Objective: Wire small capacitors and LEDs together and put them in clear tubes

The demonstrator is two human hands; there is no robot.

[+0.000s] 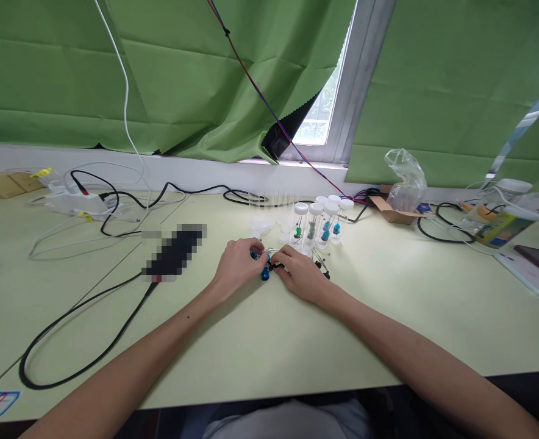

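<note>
My left hand [239, 263] is closed in a pinch over the table, its fingertips at a small cluster of shiny blue parts [264, 275]. What exactly it grips is partly hidden by the fingers. Close against it, my right hand [302, 272] has thumb and fingers pinched on a small black part [276, 265]. Just beyond the right hand lie several black pieces with thin metal legs [327, 274]. Behind the hands stand several clear tubes with white caps [300, 208], holding green or blue parts with thin legs. Capless clear tubes [269, 210] stand to their left.
A pixelated dark object [173, 253] with a black cable [86, 372] lies at left. A white power strip [75, 198] and tangled cords line the back. At right are a small cardboard box [392, 210] with a plastic bag, and a phone [528, 274].
</note>
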